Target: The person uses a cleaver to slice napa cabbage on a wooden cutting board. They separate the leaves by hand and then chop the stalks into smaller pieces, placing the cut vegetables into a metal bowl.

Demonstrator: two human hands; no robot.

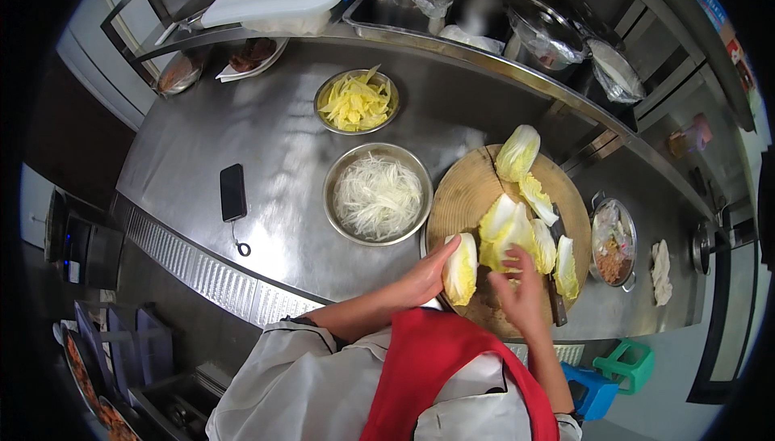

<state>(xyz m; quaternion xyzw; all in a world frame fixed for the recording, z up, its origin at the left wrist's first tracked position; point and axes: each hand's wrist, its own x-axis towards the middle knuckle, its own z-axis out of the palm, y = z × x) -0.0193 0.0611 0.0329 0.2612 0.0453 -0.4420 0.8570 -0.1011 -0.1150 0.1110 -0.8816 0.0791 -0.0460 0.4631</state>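
My left hand grips a small napa cabbage heart at the near left edge of a round wooden chopping block. Over the block, my right hand is held with its fingers apart, close to loose cabbage leaves; whether it touches them I cannot tell. More single leaves lie to the right. At the block's far edge rests another piece of napa cabbage. A knife with a dark handle lies partly under the leaves, its blade mostly hidden.
Left of the block stand a steel bowl of white shreds and a smaller bowl of yellow leaf pieces. A phone lies on the steel counter. Rightward are a pot with food scraps and a cloth. An overhead shelf holds lidded pots.
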